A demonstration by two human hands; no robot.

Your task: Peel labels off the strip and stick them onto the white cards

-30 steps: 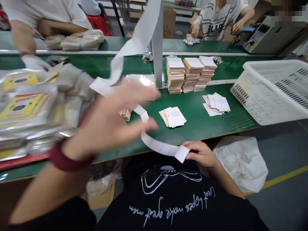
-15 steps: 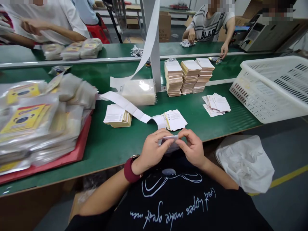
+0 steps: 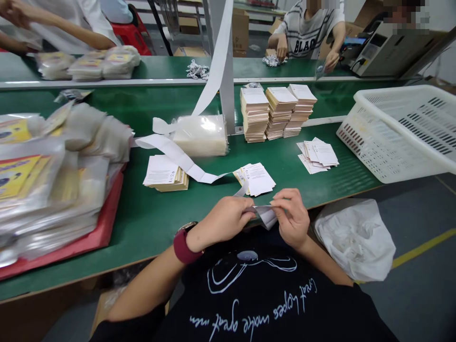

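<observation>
Green table (image 3: 160,209): bagged cards (image 3: 17,176); fingers (image 3: 284,203) pinch strip (image 3: 194,171).

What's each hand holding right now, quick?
Left hand: closed, holding the white paper strip.
Right hand: closed, pinching the same strip.

You are holding your left hand (image 3: 228,218) and right hand (image 3: 294,218) close together, but apart, in front of your torso (image 3: 256,299). Your left fingers (image 3: 246,203) are curling inward toward the thumb, the back of that hand facing up; your right thumb and forefinger are pinching. Your left forearm (image 3: 146,282) and right forearm (image 3: 327,263) are slanting inward from either side.
</observation>
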